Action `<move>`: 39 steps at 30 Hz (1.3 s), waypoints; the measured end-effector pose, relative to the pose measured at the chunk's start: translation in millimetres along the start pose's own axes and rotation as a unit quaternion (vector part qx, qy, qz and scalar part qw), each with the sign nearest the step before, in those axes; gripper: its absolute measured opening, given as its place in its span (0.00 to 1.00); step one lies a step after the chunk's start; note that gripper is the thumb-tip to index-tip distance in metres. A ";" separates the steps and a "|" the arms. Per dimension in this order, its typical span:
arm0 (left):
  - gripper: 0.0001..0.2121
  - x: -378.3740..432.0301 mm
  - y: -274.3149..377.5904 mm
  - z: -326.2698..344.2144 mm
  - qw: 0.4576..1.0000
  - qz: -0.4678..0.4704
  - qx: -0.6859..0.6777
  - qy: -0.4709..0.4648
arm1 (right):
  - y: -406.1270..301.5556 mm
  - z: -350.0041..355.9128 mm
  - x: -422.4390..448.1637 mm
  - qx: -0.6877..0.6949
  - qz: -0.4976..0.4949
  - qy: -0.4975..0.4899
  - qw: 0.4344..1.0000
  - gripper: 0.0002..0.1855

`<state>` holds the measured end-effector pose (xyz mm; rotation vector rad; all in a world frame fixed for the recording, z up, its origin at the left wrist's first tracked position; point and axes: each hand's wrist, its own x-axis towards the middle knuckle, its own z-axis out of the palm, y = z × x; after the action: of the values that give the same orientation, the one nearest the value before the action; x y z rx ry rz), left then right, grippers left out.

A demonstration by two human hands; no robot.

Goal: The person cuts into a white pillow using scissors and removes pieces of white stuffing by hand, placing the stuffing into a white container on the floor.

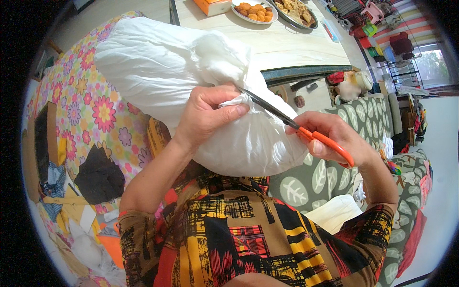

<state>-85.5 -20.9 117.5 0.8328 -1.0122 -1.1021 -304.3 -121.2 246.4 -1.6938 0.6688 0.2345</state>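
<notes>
A large bundle of white cloth point(154, 61), bulging as if stuffed, lies across my lap and reaches toward the table. My left hand point(211, 111) pinches a gathered fold of it between thumb and fingers. In my right hand point(330, 136) is a pair of scissors point(267, 104) with orange handles and dark blades. The blades point up and left, their tips touching the cloth just beside my left fingertips. Whether fabric lies between the blades cannot be made out.
Ahead stands a pale-topped table point(297, 53) with a plate of round fried snacks point(254, 14), a pan of flatbread pieces point(296, 14) and an orange box point(213, 6). Black cloth point(100, 175) lies on the floral cover point(125, 136) at left. A leaf-patterned sofa point(362, 111) extends along the right.
</notes>
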 end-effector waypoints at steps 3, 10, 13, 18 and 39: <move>0.06 1.0 -3.6 -1.2 0.999 0.001 0.034 0.008 | 3.2 3.2 3.6 -0.018 -0.012 0.017 1.000 0.25; 0.06 2.1 -5.2 -0.6 0.999 0.008 0.037 0.002 | 0.7 4.8 13.6 -0.078 -0.002 0.037 0.996 0.27; 0.06 3.6 -8.7 -0.9 0.999 0.031 0.026 -0.003 | -1.3 4.4 9.7 -0.073 0.006 0.028 0.997 0.28; 0.06 3.2 -9.1 -1.1 0.998 0.049 0.026 -0.029 | 2.3 4.9 3.0 0.004 -0.002 -0.009 1.000 0.31; 0.05 8.2 -25.7 16.4 0.978 0.151 0.109 -0.097 | -23.7 16.2 -7.0 0.017 -0.055 0.054 0.997 0.38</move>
<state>-107.8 -36.2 101.2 0.7236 -1.3930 -0.8320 -293.8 -101.5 265.7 -1.7145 0.6529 0.0540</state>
